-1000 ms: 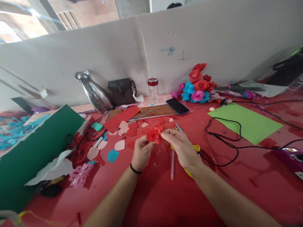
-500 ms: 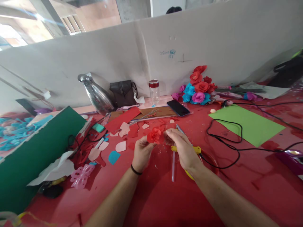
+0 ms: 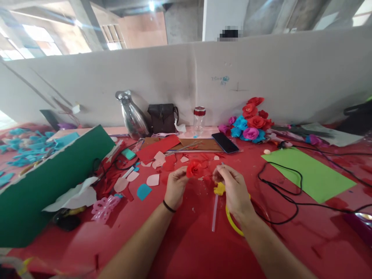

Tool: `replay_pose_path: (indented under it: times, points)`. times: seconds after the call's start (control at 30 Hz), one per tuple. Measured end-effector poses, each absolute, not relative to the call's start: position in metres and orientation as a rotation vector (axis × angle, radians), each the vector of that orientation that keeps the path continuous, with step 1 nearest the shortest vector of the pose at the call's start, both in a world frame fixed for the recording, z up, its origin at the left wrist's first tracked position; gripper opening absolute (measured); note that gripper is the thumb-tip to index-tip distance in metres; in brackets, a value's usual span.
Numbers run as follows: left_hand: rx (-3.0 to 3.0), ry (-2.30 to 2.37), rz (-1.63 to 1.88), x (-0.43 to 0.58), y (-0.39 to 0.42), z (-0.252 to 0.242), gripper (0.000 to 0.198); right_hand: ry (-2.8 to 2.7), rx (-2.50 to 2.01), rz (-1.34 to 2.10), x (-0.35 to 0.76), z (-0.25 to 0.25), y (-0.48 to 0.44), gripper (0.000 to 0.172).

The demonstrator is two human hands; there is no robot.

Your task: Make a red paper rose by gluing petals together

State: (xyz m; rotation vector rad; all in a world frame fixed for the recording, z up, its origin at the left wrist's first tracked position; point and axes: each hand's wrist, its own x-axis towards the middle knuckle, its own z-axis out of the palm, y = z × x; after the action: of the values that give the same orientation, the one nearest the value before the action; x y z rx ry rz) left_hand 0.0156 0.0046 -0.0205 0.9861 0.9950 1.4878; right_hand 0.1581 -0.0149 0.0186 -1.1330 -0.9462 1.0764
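Note:
My left hand [image 3: 176,190] pinches a red paper flower [image 3: 193,169] by its left side, its ruffled petals facing up. My right hand [image 3: 236,190] is a short way to the right, fingertips pressed together; whatever they hold is hidden or too small to make out. Under that hand lies a yellow glue gun [image 3: 219,188], with a clear glue stick [image 3: 214,213] pointing toward me. A yellow ring-shaped object [image 3: 231,221] shows partly behind my right wrist. Cut petals lie left of the flower, among them a pink petal [image 3: 152,179] and a blue petal [image 3: 144,191].
A green board [image 3: 72,170] stands at the left. Along the back are a steel jug [image 3: 132,116], a dark pouch [image 3: 162,118], a glass jar [image 3: 199,121], a phone [image 3: 224,143] and a paper flower bouquet [image 3: 250,123]. A black cable [image 3: 296,209] loops over a green sheet [image 3: 308,174] at the right.
The view has tilted up, showing more beyond the partition. My right hand has drawn slightly away from the red flower, which stays in my left hand.

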Motion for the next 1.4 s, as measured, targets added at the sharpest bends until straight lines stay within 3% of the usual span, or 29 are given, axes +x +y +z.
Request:
replay_pose_path:
  times: [0.2,0.33,0.57,0.83,1.1,1.27,1.4]
  points:
    - [0.835,1.024,1.582,0.009,0.011,-0.02,0.012,-1.361,-1.292,0.81,0.179,0.026,-0.015,0.03]
    - [0.714,1.014,1.625,0.007,0.013,-0.017,0.015,-2.011,-1.663,0.365,0.211,0.033,-0.01,0.014]
    - [0.605,1.018,1.591,0.006,0.013,-0.015,0.024,-2.425,-1.958,0.317,0.213,0.027,-0.005,0.03]
    - [0.516,1.057,1.563,0.006,0.011,-0.01,0.02,-2.473,-2.116,0.173,0.205,0.021,-0.006,0.03]
    - [0.47,1.039,1.521,0.004,0.013,-0.01,0.019,-2.43,-2.104,0.17,0.207,0.023,-0.005,0.015]
    - [0.399,1.025,1.517,0.003,0.013,-0.009,0.014,-2.055,-1.854,0.271,0.213,0.03,-0.003,0.031]
    - [0.358,0.988,1.498,0.003,0.012,-0.008,0.013,-1.855,-1.551,0.328,0.208,0.026,-0.003,0.025]
